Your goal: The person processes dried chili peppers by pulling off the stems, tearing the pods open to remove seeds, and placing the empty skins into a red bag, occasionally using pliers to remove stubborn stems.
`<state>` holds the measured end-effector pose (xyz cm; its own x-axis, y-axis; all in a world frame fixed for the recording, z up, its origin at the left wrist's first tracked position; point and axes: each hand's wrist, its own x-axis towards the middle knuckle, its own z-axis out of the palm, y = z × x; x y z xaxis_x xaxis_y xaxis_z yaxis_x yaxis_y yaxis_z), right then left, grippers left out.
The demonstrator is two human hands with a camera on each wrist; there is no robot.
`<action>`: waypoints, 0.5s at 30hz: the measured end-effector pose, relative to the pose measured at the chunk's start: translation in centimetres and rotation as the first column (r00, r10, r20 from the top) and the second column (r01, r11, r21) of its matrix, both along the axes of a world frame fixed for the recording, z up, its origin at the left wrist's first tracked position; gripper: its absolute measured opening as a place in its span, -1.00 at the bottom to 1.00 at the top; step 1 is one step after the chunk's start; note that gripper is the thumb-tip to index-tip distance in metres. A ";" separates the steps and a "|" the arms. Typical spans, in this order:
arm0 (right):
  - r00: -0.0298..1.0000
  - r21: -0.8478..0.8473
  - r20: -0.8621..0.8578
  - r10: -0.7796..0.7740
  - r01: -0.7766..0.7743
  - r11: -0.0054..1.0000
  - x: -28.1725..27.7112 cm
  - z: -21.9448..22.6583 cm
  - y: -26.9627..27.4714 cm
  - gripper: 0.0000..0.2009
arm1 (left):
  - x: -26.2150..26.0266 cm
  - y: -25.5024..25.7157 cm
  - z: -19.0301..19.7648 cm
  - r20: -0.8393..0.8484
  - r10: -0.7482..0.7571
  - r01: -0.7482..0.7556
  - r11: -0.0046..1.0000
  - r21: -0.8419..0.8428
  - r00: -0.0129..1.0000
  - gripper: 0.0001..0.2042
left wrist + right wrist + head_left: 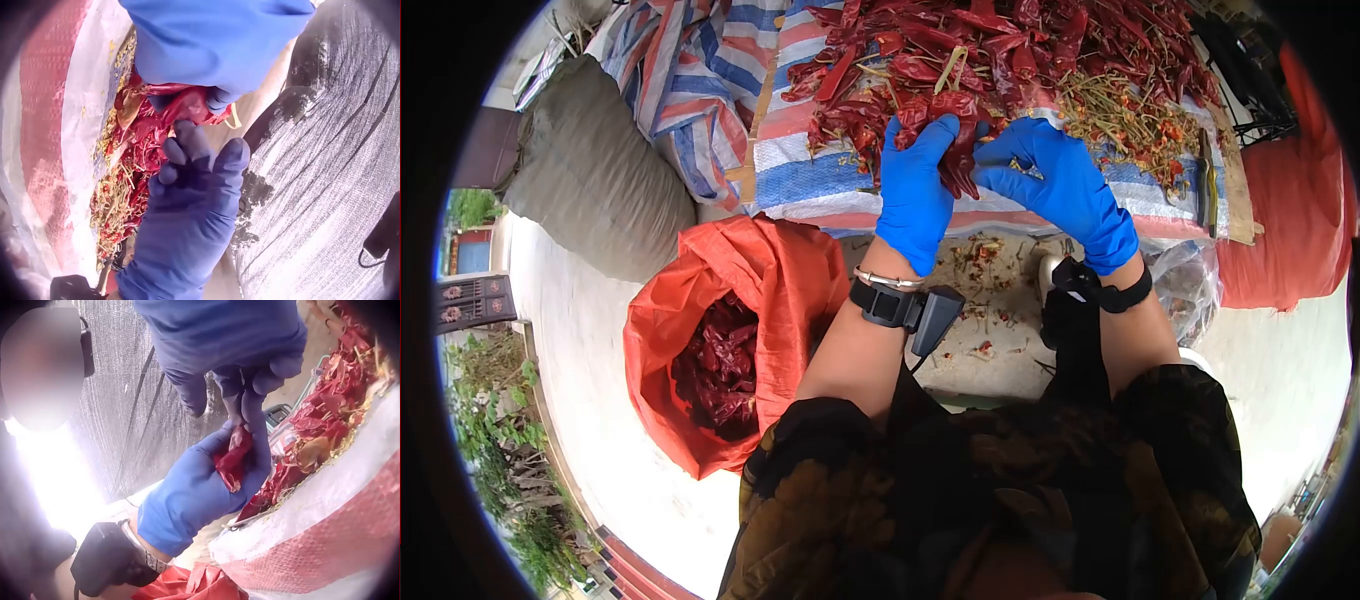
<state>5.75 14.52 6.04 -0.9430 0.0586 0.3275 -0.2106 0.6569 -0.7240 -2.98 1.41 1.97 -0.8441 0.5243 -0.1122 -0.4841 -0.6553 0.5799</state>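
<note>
Blue gloves cover both hands. The left hand (915,200) grips wrinkled dried red chili peppers (958,170) between thumb and fingers at the near edge of the heap. Close at its right is the right hand (1055,180), its thumb held apart from its bent fingers. In the right wrist view its fingertips (232,406) reach the end of a chili (232,459) lying in the left hand. Beyond the hands spreads a heap of dried red chilies (1000,60). Pale stems and seeds (1135,120) lie to the right of it.
A striped woven sheet (800,185) covers the work surface. An open red sack (800,270) with dried chilies inside stands at the lower left, a full grey sack (590,180) behind it. At the right are a red sack (1285,225) and clear plastic (1185,285).
</note>
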 end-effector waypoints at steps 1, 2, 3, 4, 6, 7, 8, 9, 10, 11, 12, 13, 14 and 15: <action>1.000 0.002 0.001 -0.013 0.013 1.000 -0.2 0.0 0.1 -0.68 | 0.0 0.1 -0.1 0.001 -0.013 0.013 1.000 0.002 1.000 -0.66; 0.989 -0.233 0.043 -0.141 0.147 0.961 -0.4 0.0 0.2 -0.70 | 0.1 0.3 -0.4 -0.070 0.011 -0.017 0.996 -0.086 0.998 -0.62; 0.961 -0.447 0.111 -0.254 0.277 0.851 -0.6 -0.1 0.4 -0.72 | 0.3 0.6 -0.5 -0.141 0.027 -0.051 0.984 -0.171 0.990 -0.58; 0.957 -0.451 0.033 -0.289 0.273 0.850 -1.0 -0.7 1.1 -0.76 | 0.7 0.8 -0.7 -0.124 0.029 -0.054 0.979 -0.198 0.992 -0.59; 0.958 -0.459 0.077 -0.275 0.279 0.843 -1.3 -1.1 2.0 -0.77 | 1.0 1.0 -0.8 -0.187 -0.033 -0.014 0.970 -0.243 0.982 -0.58; 0.962 -0.471 0.117 -0.246 0.272 0.839 -1.2 -1.2 2.2 -0.78 | 1.2 1.0 -0.7 -0.250 -0.084 0.008 0.957 -0.291 0.965 -0.56; 0.967 -0.513 0.115 -0.226 0.253 0.821 -1.1 -1.3 2.3 -0.80 | 1.5 1.0 -0.6 -0.261 -0.108 0.023 0.950 -0.311 0.959 -0.56; 0.966 -0.514 0.118 -0.230 0.258 0.818 -1.0 -1.3 2.5 -0.80 | 1.7 1.0 -0.6 -0.258 -0.113 0.028 0.949 -0.313 0.959 -0.56; 0.969 -0.499 0.111 -0.220 0.246 0.831 -0.9 -1.3 2.7 -0.81 | 1.8 0.9 -0.6 -0.231 -0.169 0.091 0.945 -0.314 0.958 -0.56; 0.973 -0.483 0.102 -0.208 0.231 0.844 -0.9 -1.3 2.8 -0.83 | 1.8 0.9 -0.6 -0.206 -0.223 0.152 0.938 -0.312 0.953 -0.56; 0.973 -0.484 0.103 -0.207 0.230 0.844 -0.9 -1.2 2.8 -0.83 | 1.8 1.0 -0.6 -0.205 -0.221 0.150 0.938 -0.313 0.953 -0.56; 0.962 -0.388 0.121 -0.245 0.273 0.881 -0.8 -1.0 2.7 -0.84 | 1.8 1.1 -0.7 -0.180 -0.257 0.196 0.934 -0.299 0.949 -0.59; 0.949 -0.286 0.136 -0.285 0.313 0.906 -0.7 -1.0 2.6 -0.85 | 1.8 1.2 -0.8 -0.155 -0.294 0.243 0.928 -0.283 0.943 -0.62; 0.948 -0.288 0.137 -0.286 0.314 0.905 -0.7 -1.2 2.4 -0.85 | 1.9 1.2 -0.6 -0.154 -0.296 0.244 0.927 -0.285 0.943 -0.62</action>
<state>5.06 16.92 4.88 -0.8897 0.4260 0.1643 0.0370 0.4259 -0.9040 -1.07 2.58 1.39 -0.6931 0.7099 -0.1255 -0.4848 -0.3302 0.8099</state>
